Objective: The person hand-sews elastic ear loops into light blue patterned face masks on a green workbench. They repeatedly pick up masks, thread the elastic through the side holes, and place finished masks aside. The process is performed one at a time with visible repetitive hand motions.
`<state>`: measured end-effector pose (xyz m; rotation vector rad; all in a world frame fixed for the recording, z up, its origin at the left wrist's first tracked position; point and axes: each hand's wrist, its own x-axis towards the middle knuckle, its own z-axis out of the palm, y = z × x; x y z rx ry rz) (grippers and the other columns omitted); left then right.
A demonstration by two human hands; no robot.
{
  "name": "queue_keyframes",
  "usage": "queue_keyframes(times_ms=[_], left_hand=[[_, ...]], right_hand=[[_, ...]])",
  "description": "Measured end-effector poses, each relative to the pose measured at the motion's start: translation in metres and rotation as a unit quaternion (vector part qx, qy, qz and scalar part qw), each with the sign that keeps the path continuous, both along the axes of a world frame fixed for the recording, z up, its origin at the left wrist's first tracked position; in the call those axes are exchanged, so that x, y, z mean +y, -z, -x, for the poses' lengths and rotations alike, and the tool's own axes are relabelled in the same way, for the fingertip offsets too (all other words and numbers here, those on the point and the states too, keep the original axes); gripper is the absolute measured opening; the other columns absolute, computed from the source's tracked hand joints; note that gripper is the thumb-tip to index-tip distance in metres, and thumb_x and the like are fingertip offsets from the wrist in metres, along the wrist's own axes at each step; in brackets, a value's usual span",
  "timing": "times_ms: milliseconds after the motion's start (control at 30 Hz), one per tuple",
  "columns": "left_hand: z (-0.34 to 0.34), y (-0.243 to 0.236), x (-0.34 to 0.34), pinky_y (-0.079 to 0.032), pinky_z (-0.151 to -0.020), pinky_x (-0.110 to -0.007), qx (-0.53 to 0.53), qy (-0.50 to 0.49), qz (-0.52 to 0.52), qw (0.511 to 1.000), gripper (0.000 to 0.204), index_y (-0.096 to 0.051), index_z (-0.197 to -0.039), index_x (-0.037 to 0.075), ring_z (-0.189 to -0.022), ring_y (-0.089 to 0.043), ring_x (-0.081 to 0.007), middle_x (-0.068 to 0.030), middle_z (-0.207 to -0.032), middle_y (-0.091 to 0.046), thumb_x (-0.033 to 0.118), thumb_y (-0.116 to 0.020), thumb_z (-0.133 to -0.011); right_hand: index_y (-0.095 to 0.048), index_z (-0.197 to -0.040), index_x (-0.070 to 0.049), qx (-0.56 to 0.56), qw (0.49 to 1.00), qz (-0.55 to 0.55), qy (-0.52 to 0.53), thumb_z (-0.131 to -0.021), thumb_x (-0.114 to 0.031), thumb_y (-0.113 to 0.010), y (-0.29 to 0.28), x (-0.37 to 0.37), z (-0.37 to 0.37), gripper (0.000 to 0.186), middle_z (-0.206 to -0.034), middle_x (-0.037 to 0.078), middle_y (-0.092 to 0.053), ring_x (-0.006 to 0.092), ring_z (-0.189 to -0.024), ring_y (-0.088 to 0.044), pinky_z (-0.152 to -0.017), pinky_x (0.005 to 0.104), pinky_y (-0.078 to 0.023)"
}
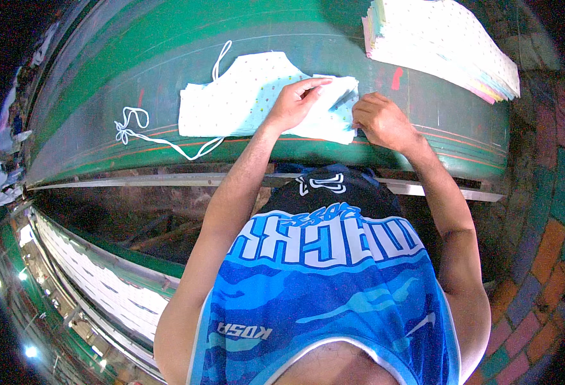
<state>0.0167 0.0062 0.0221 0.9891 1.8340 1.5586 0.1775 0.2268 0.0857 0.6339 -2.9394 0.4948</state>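
A white apron-shaped cloth (240, 102) with small coloured dots lies folded on the green table. Its right part is doubled over in layers. A thin white tie string (189, 155) trails from its lower edge to a loose knot at the left, and a string loop stands out at its top. My left hand (295, 104) rests on the folded part, fingers stretched out and thumb apart. At the cloth's right edge, my right hand (383, 123) is closed, its fingertips pinching the edge; the fingertips are partly hidden.
A thick stack of similar dotted cloths (443, 48) lies at the far right of the green table (135, 70). A pale metal rail (147, 182) runs along the near side. Another long table with white cloth (102, 282) stands lower left. Coloured paving (545, 250) shows at right.
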Motion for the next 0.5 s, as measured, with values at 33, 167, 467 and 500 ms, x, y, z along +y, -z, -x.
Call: queue_keyframes(times_ms=[33, 167, 467, 500], left_hand=[[0.000, -0.001, 0.000, -0.052, -0.102, -0.031, -0.007, -0.001, 0.002, 1.000, 0.030, -0.070, -0.136, 0.006, -0.120, -0.066, -0.0143, -0.0074, -0.135, -0.073, 0.016, -0.059, -0.109], [-0.001, -0.003, 0.001, -0.051, -0.107, -0.032, -0.015, -0.003, 0.014, 1.000, 0.030, -0.071, -0.135, 0.006, -0.124, -0.065, -0.0154, -0.0068, -0.136, -0.072, 0.017, -0.060, -0.109], [-0.001, -0.006, 0.001, -0.053, -0.100, -0.030, -0.002, -0.008, 0.012, 1.000, 0.030, -0.071, -0.136, 0.006, -0.117, -0.067, -0.0134, -0.0073, -0.133, -0.074, 0.016, -0.059, -0.109], [-0.001, -0.006, 0.001, -0.053, -0.100, -0.030, -0.004, -0.009, 0.009, 1.000, 0.030, -0.071, -0.136, 0.006, -0.117, -0.067, -0.0135, -0.0075, -0.133, -0.074, 0.016, -0.060, -0.109]], right_hand=[[-0.068, -0.091, -0.006, -0.006, 1.000, 0.003, -0.002, -0.081, -0.014, -0.073, 0.000, -0.003, 0.001, 0.014, -0.100, 0.009, -0.071, 0.0295, -0.106, -0.068, -0.096, 0.0435, -0.053], [-0.069, -0.093, -0.005, -0.006, 0.998, 0.056, -0.029, -0.081, -0.013, -0.074, 0.001, -0.006, 0.002, 0.015, -0.102, 0.009, -0.073, 0.0304, -0.107, -0.068, -0.096, 0.0439, -0.053], [-0.069, -0.100, -0.004, -0.132, 0.985, 0.108, 0.038, -0.093, -0.011, -0.070, -0.010, -0.001, 0.008, 0.010, -0.102, 0.014, -0.073, 0.0354, -0.101, -0.069, -0.093, 0.0478, -0.054], [-0.068, -0.101, -0.003, -0.132, 0.985, 0.100, 0.055, -0.094, -0.010, -0.069, -0.013, -0.005, 0.010, 0.010, -0.101, 0.014, -0.072, 0.0363, -0.100, -0.069, -0.092, 0.0483, -0.054]])
